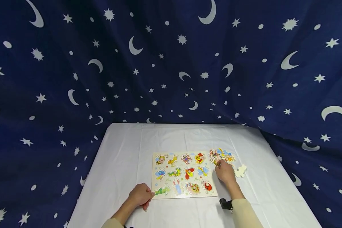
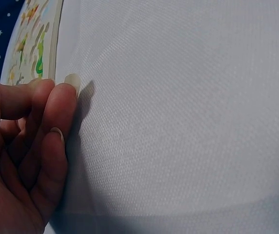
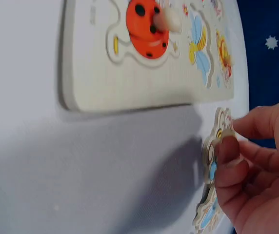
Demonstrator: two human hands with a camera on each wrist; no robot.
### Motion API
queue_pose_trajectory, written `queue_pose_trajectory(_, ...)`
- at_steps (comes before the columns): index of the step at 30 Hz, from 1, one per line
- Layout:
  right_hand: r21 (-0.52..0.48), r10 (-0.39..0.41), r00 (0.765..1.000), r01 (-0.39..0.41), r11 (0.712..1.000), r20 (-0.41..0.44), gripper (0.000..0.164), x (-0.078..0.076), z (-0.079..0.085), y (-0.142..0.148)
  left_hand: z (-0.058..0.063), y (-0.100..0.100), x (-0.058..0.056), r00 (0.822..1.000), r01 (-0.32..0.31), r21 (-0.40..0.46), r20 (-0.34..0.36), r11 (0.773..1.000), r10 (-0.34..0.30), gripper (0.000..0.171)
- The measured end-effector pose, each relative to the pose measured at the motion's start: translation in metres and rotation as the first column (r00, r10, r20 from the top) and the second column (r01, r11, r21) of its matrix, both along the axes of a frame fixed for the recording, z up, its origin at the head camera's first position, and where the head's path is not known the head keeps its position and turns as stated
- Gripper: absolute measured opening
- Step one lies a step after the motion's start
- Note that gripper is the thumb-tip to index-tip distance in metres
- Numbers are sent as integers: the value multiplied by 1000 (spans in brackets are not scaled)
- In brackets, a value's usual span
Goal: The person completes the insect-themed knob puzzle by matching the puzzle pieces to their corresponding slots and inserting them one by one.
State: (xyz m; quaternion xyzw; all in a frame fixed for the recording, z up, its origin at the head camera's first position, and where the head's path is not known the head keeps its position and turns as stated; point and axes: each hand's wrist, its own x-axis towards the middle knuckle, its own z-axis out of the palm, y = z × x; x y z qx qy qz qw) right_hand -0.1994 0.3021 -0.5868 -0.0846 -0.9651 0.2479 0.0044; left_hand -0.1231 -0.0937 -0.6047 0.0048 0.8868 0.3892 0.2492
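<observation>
A wooden peg puzzle board (image 1: pixel 185 196) with printed insects lies on the white table. My left hand (image 1: pixel 141 193) pinches its near left corner between thumb and finger; in the left wrist view the other fingers (image 2: pixel 56 161) curl beneath. Several pieces with knobs sit in the board, among them a ladybird (image 3: pixel 147 29), a snail (image 1: pixel 194 188) and a green caterpillar (image 1: pixel 174 172). Right of the board, my right hand (image 1: pixel 225 172) reaches into a pile of loose pieces, thumb and fingertip pinching at a striped bee piece (image 3: pixel 209 151). Fingertips hide the piece's knob.
Other loose pieces, including a spider (image 1: pixel 213 153) and a blue-winged dragonfly (image 1: pixel 222 152), overlap beyond the right hand. One pale piece (image 1: pixel 240 171) lies face down to its right. A dark blue curtain (image 1: pixel 171 63) with moons and stars surrounds the table (image 1: pixel 125 148).
</observation>
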Motion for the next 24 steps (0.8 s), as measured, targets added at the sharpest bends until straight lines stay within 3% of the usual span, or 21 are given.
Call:
queue_pose_trajectory(4, 39, -7, 1000, 6, 999, 16, 42, -5, 3, 5, 0, 0, -5, 1000, 6, 5, -15, 1000, -6, 33)
queue_pose_trajectory(8, 72, 28, 997, -34, 997, 76, 44, -6, 1, 6, -2, -3, -3, 1000, 0, -6, -13, 1000, -1, 34)
queue_pose_trajectory(17, 105, 28, 999, -32, 994, 41, 33, -8, -6, 7, -4, -5, 0, 1000, -9, -14, -20, 1000, 9, 34)
queue_pose_trajectory(24, 159, 48, 999, -44, 986, -23, 10, -9, -6, 8, -3, -5, 0, 1000, -12, -11, -24, 1000, 12, 34)
